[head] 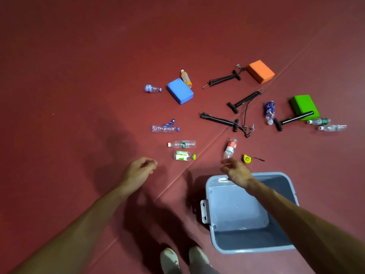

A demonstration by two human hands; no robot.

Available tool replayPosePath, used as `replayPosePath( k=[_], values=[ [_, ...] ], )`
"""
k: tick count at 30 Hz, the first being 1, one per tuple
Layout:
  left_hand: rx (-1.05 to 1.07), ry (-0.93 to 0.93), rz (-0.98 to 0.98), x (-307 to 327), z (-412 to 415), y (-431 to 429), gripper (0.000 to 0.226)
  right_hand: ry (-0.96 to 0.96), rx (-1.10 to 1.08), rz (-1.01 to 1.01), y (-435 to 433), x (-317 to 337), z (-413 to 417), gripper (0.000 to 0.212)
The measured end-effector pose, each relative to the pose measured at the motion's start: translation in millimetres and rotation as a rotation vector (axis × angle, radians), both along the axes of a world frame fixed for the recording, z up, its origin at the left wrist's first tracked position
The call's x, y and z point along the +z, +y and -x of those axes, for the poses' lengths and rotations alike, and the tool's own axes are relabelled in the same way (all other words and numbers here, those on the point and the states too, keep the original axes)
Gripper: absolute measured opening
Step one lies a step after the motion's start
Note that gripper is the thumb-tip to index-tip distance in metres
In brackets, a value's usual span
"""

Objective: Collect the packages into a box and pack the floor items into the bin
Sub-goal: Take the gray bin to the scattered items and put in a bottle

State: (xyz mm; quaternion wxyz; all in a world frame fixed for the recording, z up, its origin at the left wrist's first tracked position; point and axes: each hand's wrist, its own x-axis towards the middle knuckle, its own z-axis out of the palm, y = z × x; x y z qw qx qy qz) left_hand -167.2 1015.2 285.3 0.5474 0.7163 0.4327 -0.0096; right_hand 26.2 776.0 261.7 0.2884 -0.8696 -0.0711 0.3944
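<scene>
On the dark red floor (79, 76), the grey-blue plastic bin (252, 250) stands open-topped, low and right. The right hand (237, 173) reaches over its far rim, fingers loosely curled and gripping nothing, tips at the near end of the clear red-labelled plastic bottle (230, 147). Touching or just shy, hard to call. The bottle lies flat beyond the bin, long axis near-to-far, far end leaning right. The left hand (141, 169) hovers well apart, fingers slack, empty. A small yellow tape measure (246, 158) lies just right of the bottle.

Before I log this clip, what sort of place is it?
Probably a gym or sports hall: a seamed red floor, foam blocks like the blue block, and a black hand pump lying on it.
</scene>
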Motion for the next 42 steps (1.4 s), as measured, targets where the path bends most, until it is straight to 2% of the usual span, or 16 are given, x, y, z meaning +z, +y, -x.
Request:
replayPosePath(
  k=[8, 17, 20, 23, 29, 35, 38, 42],
  values=[
    [-0.178, 0.132, 0.039, -33, -101, 68, 0.01, 0.11, -0.245, -0.08, 51, -47, -52, 0.028],
    [-0.102, 0.208, 0.188, -181, -239, 114, 0.014, 0.3, -0.477, -0.062, 119, -192, -115, 0.028],
    [-0.086, 0.193, 0.224, -233, -268, 119, 0.011, 0.31, -0.539, -0.055, 141, -244, -117, 0.028],
    [-0.055, 0.215, 0.199, -292, -284, 132, 0.019, 0.276, -0.64, -0.024, 163, -301, -106, 0.035],
    [-0.394, 0.394, 0.077, -441, -301, 170, 0.032, 0.319, -0.929, -0.016, 211, -443, -86, 0.047],
    [-0.626, 0.419, -0.08, -576, -336, 181, 0.053, 0.407, -1.229, -0.115, 257, -582, -86, 0.064],
    [-0.721, 0.416, -0.06, -622, -344, 174, 0.068, 0.379, -1.339, -0.139, 266, -627, -85, 0.073],
    [-0.841, 0.513, -0.128, -646, -337, 166, 0.076, 0.314, -1.285, -0.17, 264, -645, -83, 0.063]
  ],
)
